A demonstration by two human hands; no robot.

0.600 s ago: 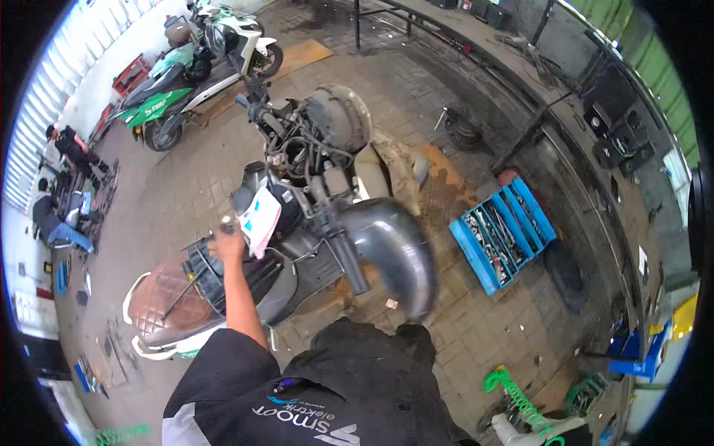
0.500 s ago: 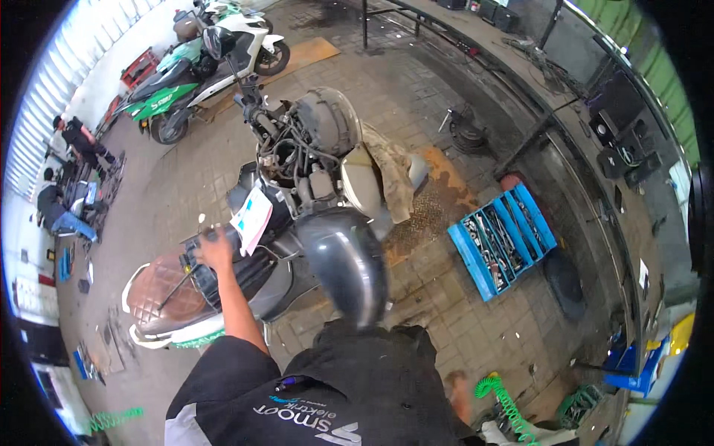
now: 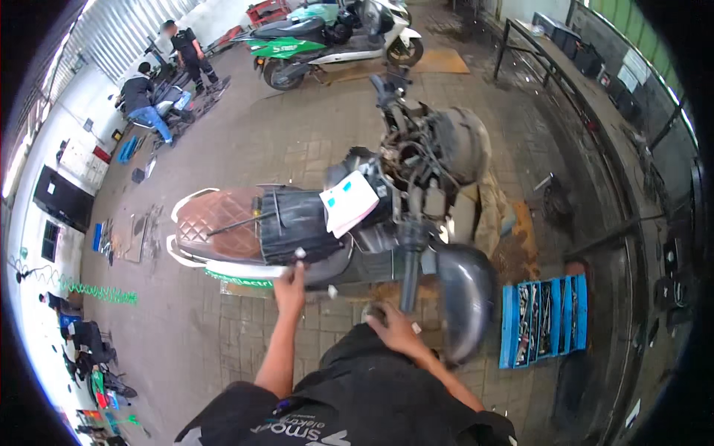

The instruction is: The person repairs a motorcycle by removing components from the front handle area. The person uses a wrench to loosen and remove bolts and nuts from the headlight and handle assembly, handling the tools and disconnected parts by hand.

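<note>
My left hand pinches a small white object beside the scooter's exposed dark under-seat section. My right hand is low in front of my body, fingers curled on something I cannot make out. The scooter has a brown quilted seat and an uncovered front with cables and metal parts. Pink-and-white paper lies on its middle, over black material. A bare handlebar grip points toward me, beside a glossy black curved panel.
A blue toolbox with tools stands at the right, near a long metal-framed bench. Parked scooters are at the back. Co-workers are at the back left, more at lower left. A green coiled hose hangs at the left.
The view has swung leftward, showing more of the left wall and co-workers. My left hand has moved toward my body with the small white object. My right hand has moved up into clearer view.
</note>
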